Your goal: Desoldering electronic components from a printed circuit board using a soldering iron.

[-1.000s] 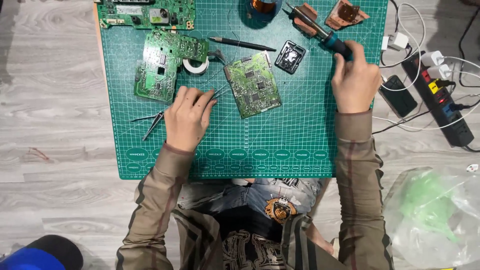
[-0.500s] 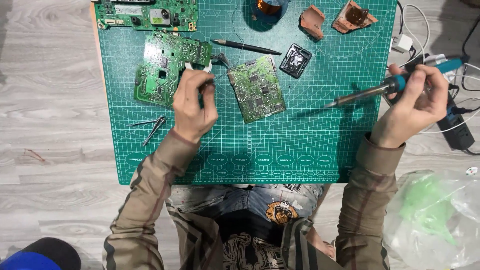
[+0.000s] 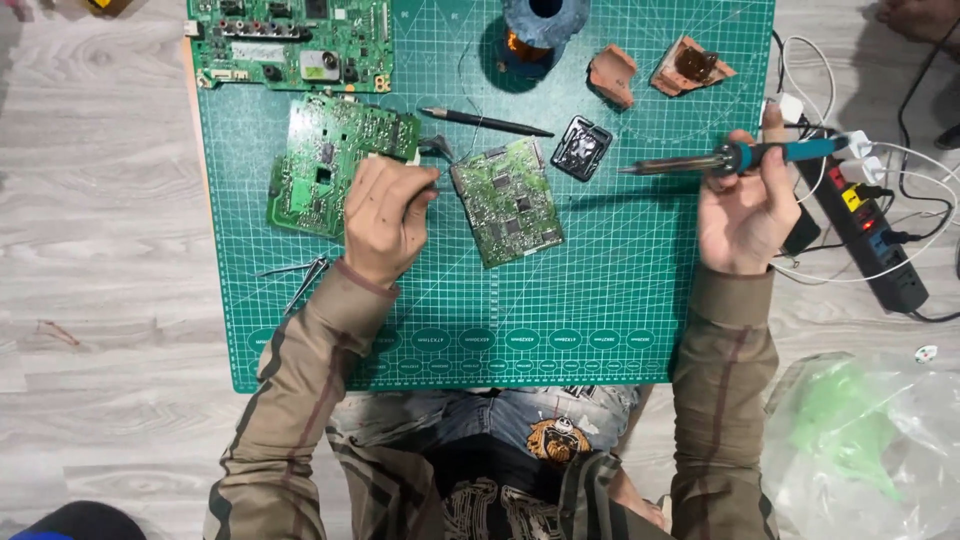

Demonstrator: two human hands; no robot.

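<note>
Held level in the right hand (image 3: 742, 210): a soldering iron (image 3: 740, 157), blue handle pinched between thumb and fingers, metal tip pointing to 9 o'clock above the green cutting mat (image 3: 620, 300); light and stiff, probably hot at the tip, so best gripped on the handle only, with the cord trailing to the power strip (image 3: 872, 235) at 3 o'clock. Curled at the 9 o'clock edge of the small circuit board (image 3: 505, 200): the left hand (image 3: 385, 215), fingers closed on something too small to tell; thin, rigid, fragile, best taken by the edges.
</note>
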